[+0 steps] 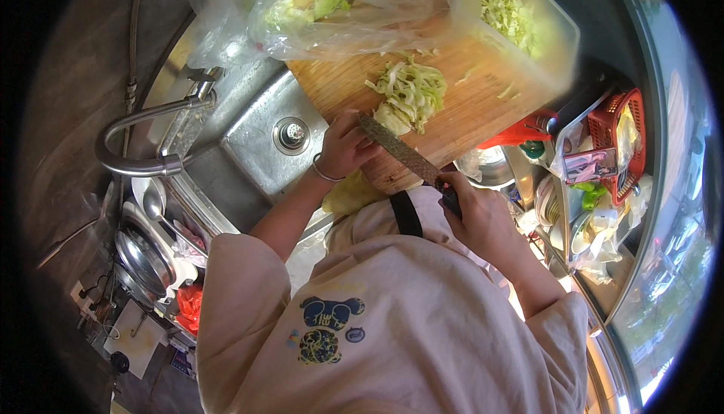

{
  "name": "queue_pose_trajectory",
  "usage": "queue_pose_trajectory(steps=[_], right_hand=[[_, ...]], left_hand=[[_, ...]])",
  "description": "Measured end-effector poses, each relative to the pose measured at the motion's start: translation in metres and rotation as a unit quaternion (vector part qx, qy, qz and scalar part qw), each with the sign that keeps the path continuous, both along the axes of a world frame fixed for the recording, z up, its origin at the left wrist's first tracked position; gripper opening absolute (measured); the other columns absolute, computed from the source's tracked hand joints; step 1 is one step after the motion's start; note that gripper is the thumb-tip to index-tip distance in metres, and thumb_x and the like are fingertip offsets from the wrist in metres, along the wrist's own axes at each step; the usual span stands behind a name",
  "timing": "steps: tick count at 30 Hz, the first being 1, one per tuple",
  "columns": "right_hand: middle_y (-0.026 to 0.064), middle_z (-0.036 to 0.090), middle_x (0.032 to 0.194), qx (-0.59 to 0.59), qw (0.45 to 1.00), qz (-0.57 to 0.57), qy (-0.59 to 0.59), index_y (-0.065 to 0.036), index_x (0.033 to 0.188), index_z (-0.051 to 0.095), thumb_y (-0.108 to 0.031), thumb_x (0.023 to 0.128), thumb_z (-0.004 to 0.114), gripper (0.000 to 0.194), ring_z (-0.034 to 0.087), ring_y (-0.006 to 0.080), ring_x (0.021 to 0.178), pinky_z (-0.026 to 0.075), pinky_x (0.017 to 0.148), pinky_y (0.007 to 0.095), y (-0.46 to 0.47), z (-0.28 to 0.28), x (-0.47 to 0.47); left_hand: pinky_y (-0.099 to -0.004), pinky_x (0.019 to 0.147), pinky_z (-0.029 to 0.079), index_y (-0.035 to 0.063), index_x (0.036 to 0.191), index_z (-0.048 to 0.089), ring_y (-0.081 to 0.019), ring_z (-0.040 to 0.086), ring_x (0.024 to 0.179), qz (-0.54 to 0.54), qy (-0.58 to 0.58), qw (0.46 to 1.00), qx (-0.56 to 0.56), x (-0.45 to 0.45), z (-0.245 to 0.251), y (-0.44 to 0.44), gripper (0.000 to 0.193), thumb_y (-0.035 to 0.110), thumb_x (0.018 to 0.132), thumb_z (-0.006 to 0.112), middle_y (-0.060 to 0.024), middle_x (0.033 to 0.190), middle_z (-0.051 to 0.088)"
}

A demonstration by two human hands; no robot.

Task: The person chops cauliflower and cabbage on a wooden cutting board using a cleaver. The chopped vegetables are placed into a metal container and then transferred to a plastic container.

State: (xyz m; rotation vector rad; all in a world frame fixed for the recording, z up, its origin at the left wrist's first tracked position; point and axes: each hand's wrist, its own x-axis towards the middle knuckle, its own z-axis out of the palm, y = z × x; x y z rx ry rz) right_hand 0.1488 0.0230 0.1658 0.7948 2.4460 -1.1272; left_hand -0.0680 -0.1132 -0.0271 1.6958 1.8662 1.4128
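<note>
My right hand (pixel 481 213) grips the dark handle of a kitchen knife (pixel 404 154), whose blade points up and left across the near edge of a wooden cutting board (pixel 486 114). At the tip end of the blade is my left hand (pixel 346 142), fingers partly curled around that end. Whether they touch the steel or hold anything is hard to tell. Just beyond the blade lies a pile of shredded lettuce (pixel 413 89). A lettuce head (pixel 308 1) rests inside a clear plastic bag (pixel 226 35) at the far side. More shreds (pixel 509 18) fill part of a translucent plastic container (pixel 557 52).
A steel sink (pixel 254 142) with a curved faucet (pixel 107 142) borders the board on the left. Rightward are a metal bowl (pixel 486 168), a red plastic basket (pixel 636 125), a phone (pixel 591 165) with a lit screen, and stacked dishes (pixel 548 205). A ladle (pixel 154 205) lies left.
</note>
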Motion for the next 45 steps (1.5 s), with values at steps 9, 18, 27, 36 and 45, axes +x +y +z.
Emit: queue_pose_trajectory(steps=[9,18,27,36,45], right_hand=[[0.0200,0.067,0.079,-0.004,1.000,-0.013,-0.028,-0.007,0.123,0.051,-0.008,0.083,0.065,0.043,0.066,0.0395,0.071,0.053,0.064,0.0487,-0.009,-0.022,0.001],[0.0225,0.067,0.080,0.038,0.998,-0.043,-0.001,-0.007,0.120,0.051,-0.009,0.085,0.064,0.038,0.066,0.0417,0.075,0.052,0.067,0.0517,-0.010,-0.103,-0.023],[0.0175,0.064,0.071,-0.039,0.967,-0.197,0.158,-0.002,0.110,0.061,-0.018,0.086,0.073,0.030,0.065,0.0342,0.061,0.051,0.054,0.0423,0.009,-0.088,0.001],[0.0013,0.052,0.065,-0.314,0.772,-0.529,0.160,-0.005,0.087,0.053,-0.018,0.090,0.072,0.023,0.050,0.0109,0.049,0.043,0.045,0.0268,0.014,-0.112,0.065],[0.0007,0.053,0.063,-0.367,0.793,-0.461,0.152,-0.002,0.095,0.057,-0.015,0.091,0.069,0.018,0.049,0.0087,0.045,0.041,0.042,0.0256,0.001,-0.133,0.042]], left_hand=[[-0.0427,0.072,0.051,0.0071,0.096,0.065,-0.0353,0.060,0.086,0.007,-0.007,1.000,-0.028,0.000,0.005,0.002,0.038,0.022,0.066,0.084,-0.0129,0.098,0.059],[-0.0423,0.078,0.053,0.0046,0.096,0.065,-0.0359,0.062,0.093,0.019,0.019,1.000,0.006,0.001,0.011,0.006,0.036,0.010,0.065,0.084,-0.0162,0.107,0.061],[-0.0343,0.074,0.053,0.0032,0.099,0.066,-0.0249,0.062,0.086,0.054,-0.142,0.987,-0.061,-0.001,0.035,0.013,0.030,0.013,0.075,0.083,-0.0105,0.099,0.059],[-0.0484,0.111,0.037,0.0031,0.153,0.022,-0.0474,0.035,0.138,0.004,0.083,0.939,-0.332,-0.030,0.069,0.091,0.132,0.057,0.054,0.090,-0.0295,0.153,0.024],[-0.0451,0.107,0.042,0.0027,0.150,0.029,-0.0446,0.042,0.132,-0.130,0.101,0.928,-0.334,-0.015,0.065,0.117,0.119,0.048,0.058,0.091,-0.0269,0.147,0.033]])
